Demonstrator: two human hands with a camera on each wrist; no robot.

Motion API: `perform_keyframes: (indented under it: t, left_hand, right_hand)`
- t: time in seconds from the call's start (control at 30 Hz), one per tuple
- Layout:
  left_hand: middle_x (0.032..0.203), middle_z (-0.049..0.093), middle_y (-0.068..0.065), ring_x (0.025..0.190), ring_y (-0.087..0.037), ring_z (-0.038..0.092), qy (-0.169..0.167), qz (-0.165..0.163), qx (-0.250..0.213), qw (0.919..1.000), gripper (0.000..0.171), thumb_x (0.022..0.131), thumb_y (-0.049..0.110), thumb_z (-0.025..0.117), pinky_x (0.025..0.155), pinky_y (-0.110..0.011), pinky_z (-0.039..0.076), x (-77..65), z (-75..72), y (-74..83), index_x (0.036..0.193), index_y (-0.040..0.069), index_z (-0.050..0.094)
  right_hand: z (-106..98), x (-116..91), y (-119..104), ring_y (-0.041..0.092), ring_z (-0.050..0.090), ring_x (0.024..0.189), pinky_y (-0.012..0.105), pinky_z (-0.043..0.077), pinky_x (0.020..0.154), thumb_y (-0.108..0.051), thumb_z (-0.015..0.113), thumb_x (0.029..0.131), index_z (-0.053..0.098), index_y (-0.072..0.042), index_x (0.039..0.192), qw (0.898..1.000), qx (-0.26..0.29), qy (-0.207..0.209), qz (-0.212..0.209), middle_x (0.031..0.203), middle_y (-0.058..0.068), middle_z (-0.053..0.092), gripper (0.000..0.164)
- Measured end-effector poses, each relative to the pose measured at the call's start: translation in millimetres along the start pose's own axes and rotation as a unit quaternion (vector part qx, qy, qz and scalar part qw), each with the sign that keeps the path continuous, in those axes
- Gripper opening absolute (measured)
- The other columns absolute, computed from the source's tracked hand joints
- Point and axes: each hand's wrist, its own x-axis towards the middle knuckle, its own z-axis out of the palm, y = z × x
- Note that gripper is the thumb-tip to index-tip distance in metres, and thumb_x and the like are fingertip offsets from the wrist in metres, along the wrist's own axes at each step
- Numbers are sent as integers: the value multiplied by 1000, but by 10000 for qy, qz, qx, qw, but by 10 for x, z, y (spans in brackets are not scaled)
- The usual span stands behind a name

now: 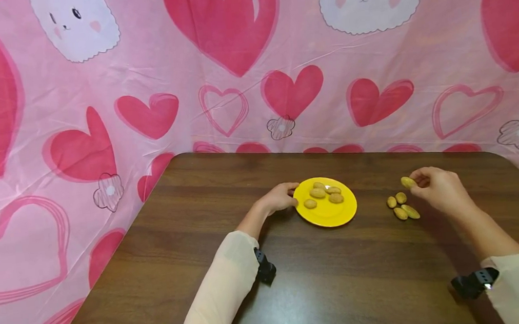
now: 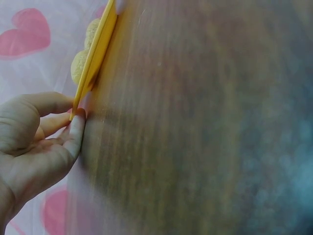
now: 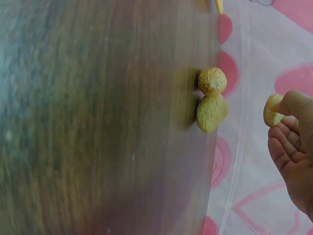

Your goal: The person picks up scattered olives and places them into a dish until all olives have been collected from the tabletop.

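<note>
My left hand (image 1: 277, 199) pinches the left rim of a yellow plate (image 1: 327, 219), thumb and fingers on either side of the edge in the left wrist view. Several small yellow-brown potatoes (image 1: 318, 193) lie on that plate. Off to the right, my right hand (image 1: 444, 190) holds one small potato (image 1: 408, 182) between thumb and fingertips, raised above the table. Just below it, several more potatoes (image 1: 400, 213) sit in a loose cluster on the wood. In the right wrist view, two potatoes (image 3: 212, 113) of the cluster show, apart from the held potato (image 3: 272, 110).
The brown wooden table (image 1: 167, 273) has rounded far corners. Behind it hangs a pink cloth (image 1: 232, 113) with hearts, close to the table's back edge. Each wrist wears a black camera (image 1: 265, 267).
</note>
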Motion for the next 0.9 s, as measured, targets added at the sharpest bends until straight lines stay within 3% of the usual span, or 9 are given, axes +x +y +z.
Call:
perform_keyframes:
  t: [0.33, 0.6, 0.9]
  left_hand:
    - [134, 46, -13, 113, -21, 47, 3, 10, 6, 10000, 60, 84, -2, 57, 92, -30, 42, 11, -3, -8, 140, 3, 37]
    - [134, 46, -13, 112, -21, 47, 1, -19, 17, 10000, 61, 84, -2, 58, 90, -29, 43, -3, -11, 1, 141, 3, 37]
    - [135, 45, -14, 115, -22, 46, -9, 9, 49, 10000, 61, 84, -2, 58, 91, -29, 42, -12, -16, 3, 141, 3, 37]
  right_hand:
    - [77, 33, -135, 30, 59, 73, 28, 45, 58, -4, 70, 77, 63, 5, 93, 9998, 147, -93, -77, 78, 12, 64, 19]
    - [155, 55, -219, 25, 59, 71, 22, 46, 53, -2, 69, 77, 63, 6, 93, 9986, 355, -376, -133, 76, 10, 64, 19]
    - [245, 56, -350, 22, 59, 70, 25, 46, 58, -3, 71, 76, 64, 4, 91, 9976, 350, -537, -257, 76, 6, 62, 18]
